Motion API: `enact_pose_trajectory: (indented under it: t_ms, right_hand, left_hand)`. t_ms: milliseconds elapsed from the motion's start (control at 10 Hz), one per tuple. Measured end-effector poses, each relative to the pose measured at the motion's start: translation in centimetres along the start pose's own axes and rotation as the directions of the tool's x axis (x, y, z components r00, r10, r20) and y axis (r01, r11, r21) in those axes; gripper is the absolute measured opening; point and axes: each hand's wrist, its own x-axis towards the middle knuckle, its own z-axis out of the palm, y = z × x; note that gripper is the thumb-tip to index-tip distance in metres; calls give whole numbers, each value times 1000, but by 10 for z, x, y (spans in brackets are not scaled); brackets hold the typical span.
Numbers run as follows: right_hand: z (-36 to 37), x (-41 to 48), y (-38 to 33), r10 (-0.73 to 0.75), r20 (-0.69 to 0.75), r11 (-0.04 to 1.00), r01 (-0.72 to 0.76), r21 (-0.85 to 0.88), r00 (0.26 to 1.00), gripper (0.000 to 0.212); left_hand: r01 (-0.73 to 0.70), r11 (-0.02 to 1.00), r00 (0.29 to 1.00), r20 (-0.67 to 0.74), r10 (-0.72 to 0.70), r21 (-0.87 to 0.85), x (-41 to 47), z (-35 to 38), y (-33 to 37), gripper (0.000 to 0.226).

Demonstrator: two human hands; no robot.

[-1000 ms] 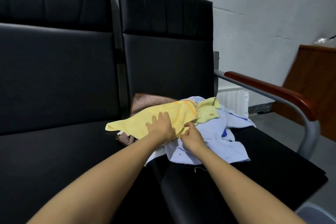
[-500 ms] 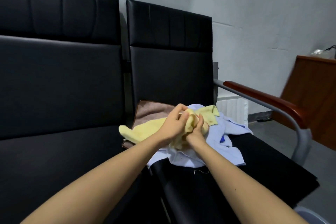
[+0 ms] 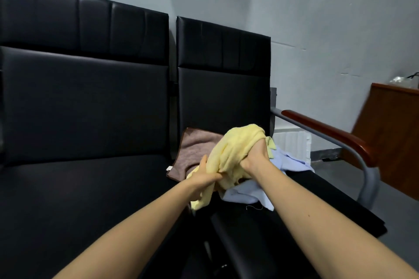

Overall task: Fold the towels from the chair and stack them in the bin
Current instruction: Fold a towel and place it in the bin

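Curls the fingers of the left hand [image 3: 205, 176] tight round a low fold of the yellow towel [image 3: 235, 142], thumb up along the cloth. Clenches the fingers of the right hand [image 3: 255, 157] into a higher bunch of the same towel, just beside the left. Holds the towel crumpled above the seat of the right-hand black chair [image 3: 222, 93], one end hanging below the left hand. Has beneath and behind it, on that same seat, a brown towel [image 3: 197, 149] lying at the back and a pale blue cloth [image 3: 247, 192] rumpled under the hands. Shows further out a wooden armrest [image 3: 328, 131] on a grey metal tube, a second black chair [image 3: 86, 102] to the left, a white ribbed thing [image 3: 292, 142] by the wall, and a brown cabinet [image 3: 390, 138] at the right edge.
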Motion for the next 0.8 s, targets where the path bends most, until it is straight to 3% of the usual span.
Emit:
enact_pose_trajectory:
  t_ms: [100, 200, 300, 400, 500, 600, 700, 800]
  right_hand:
    - [14, -17, -8, 117, 144, 982, -136, 129, 983, 29]
    - [25, -16, -4, 133, 204, 964, -174, 202, 970, 29]
    - [56, -28, -5, 108, 102, 974, -126, 191, 989, 59]
    - [76, -32, 4, 12, 2, 997, -12, 83, 1000, 43]
    - [108, -49, 29, -347, 117, 774, 354, -525, 931, 35]
    - [130, -59, 46, -397, 225, 584, 434, -686, 890, 39]
    - [156, -72, 83, -245, 440, 262, 496, -828, 864, 32]
    - [171, -87, 112, -45, 570, 125, 570, -812, 821, 31]
  left_hand:
    - [56, 804, 991, -62, -115, -592, -11, 16, 19, 27]
    - [-68, 731, 979, -188, -83, -679, -24, 5, 35, 22]
    - [-478, 758, 740, -669, 75, -444, -40, -35, 59, 13]
    - [-611, 755, 537, -825, 176, -237, -50, -76, 73, 22]
    - [-669, 729, 415, -741, 528, 145, -62, -152, 96, 48]
    - [-420, 736, 532, -513, 673, 531, -59, -208, 91, 69]
    - [262, 640, 770, -556, 313, 722, -68, -259, 46, 90]
    - [418, 475, 828, -540, 152, 775, -82, -256, 4, 97]
